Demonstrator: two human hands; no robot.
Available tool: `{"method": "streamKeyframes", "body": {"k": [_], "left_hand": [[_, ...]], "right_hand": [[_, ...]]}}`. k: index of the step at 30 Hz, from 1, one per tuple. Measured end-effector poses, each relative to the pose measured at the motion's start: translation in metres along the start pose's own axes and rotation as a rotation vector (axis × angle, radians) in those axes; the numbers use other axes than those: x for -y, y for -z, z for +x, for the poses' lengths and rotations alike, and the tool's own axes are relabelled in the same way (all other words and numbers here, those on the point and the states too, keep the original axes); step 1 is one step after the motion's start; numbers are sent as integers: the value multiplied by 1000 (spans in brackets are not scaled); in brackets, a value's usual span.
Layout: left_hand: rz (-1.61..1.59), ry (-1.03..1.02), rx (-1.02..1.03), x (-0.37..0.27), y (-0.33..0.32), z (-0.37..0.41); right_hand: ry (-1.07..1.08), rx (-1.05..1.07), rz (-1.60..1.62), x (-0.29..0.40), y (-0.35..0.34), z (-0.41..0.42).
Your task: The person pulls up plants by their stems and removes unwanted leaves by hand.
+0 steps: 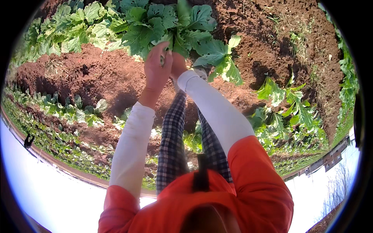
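Note:
A large bunch of broad green leaves (163,27), several of them riddled with small holes, spreads at the top of the head view. My right hand (177,65) is closed around its lower stems, partly hidden behind my left hand. Beside it, my left hand (157,65) has its thumb and fingers bent at the base of the leaves. Something small and dark shows between those fingers, too small to name; whether the left hand grips it is unclear. One leafy piece (224,58) sticks out to the right of the bunch.
Reddish-brown soil (96,70) lies around my feet. A leafy row (78,29) runs at the upper left, and smaller plants (84,112) grow at the left. Taller leafy plants (291,102) stand at the right. Part of a shoe (201,73) shows by my right wrist.

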State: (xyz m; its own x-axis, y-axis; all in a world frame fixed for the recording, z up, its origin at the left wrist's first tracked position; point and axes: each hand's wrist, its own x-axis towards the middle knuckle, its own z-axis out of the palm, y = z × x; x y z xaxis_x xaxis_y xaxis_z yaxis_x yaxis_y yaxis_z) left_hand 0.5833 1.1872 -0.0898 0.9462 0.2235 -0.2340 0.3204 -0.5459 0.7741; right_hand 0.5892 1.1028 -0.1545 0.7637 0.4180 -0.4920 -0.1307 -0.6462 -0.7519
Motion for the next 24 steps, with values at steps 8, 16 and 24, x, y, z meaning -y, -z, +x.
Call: {"method": "streamKeyframes", "body": {"k": [8, 16, 24], "left_hand": [[589, 43, 507, 56, -23, 52], [881, -143, 283, 69, -16, 44], [948, -133, 476, 88, -16, 61]], "right_hand": [[104, 21, 78, -30, 10, -24], [99, -429, 200, -39, 51, 22], [-478, -176, 275, -46, -11, 73]]}}
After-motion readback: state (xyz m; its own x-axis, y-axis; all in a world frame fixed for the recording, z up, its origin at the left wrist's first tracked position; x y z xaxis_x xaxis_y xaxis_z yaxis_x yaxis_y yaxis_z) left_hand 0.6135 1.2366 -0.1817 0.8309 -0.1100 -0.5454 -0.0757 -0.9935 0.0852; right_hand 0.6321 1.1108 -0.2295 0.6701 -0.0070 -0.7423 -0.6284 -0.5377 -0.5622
